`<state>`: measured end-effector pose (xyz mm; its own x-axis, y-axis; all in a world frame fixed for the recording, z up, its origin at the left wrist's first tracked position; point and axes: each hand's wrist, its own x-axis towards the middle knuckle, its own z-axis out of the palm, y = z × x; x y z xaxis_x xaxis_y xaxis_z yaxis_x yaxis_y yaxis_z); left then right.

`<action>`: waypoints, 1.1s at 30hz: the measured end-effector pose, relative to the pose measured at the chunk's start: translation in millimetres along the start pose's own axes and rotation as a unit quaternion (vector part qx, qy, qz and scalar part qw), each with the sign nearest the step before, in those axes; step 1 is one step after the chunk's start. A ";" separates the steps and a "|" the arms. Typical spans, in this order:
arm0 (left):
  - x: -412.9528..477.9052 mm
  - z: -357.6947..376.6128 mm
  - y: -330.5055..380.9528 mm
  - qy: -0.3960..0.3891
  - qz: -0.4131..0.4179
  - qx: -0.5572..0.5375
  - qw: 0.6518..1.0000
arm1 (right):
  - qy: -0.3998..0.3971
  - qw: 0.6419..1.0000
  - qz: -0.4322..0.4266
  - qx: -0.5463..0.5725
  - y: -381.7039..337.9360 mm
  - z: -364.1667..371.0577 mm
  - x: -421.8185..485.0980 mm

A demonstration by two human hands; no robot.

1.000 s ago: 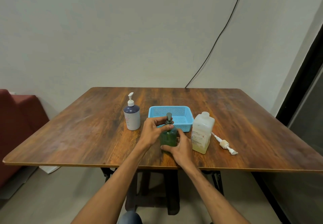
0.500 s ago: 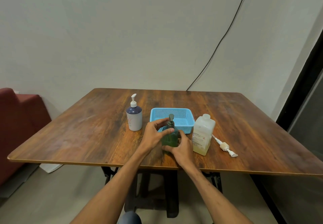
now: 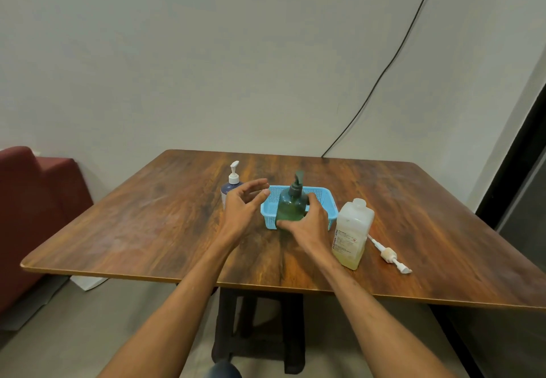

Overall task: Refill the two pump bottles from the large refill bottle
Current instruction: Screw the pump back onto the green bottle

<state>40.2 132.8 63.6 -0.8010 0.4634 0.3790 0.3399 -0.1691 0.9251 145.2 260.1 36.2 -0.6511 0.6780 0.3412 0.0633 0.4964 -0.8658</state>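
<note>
The translucent green plastic pump bottle (image 3: 291, 208) is upright, with the light-blue perforated plastic basket (image 3: 325, 200) just behind it at 12 o'clock. The right hand (image 3: 310, 224) grips the bottle body from 5 o'clock. The left hand (image 3: 242, 206), at 9 o'clock, is open with its fingers spread and touches nothing.

Probable step: unscrew the dark pump collar.
- Hold the body steady.
- Pinch the collar, not the nozzle.
- Lift the tube out vertically.

The large cloudy-white plastic refill bottle (image 3: 351, 233) stands on the wooden desk (image 3: 147, 230) at 4 o'clock.
</note>
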 end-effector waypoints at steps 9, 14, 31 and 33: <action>24.6 -1.4 -12.9 0.018 -0.005 0.028 0.999 | 0.027 0.999 0.012 0.012 -9.6 26.2 61.1; 37.1 0.3 -26.0 0.022 -0.014 0.025 0.999 | 0.018 0.999 0.033 0.005 -2.2 39.9 88.8; 42.1 4.6 -57.1 0.012 -0.015 0.037 0.999 | -0.064 0.986 0.069 -0.139 33.4 63.9 104.1; 41.5 4.3 -59.1 0.010 -0.015 0.034 0.999 | -0.068 0.985 0.065 -0.144 32.8 64.1 103.8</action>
<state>-11.1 165.8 24.5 -0.8209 0.4496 0.3522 0.3480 -0.0953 0.9327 31.3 312.0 19.7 -0.7171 0.6769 0.1661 0.3511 0.5566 -0.7529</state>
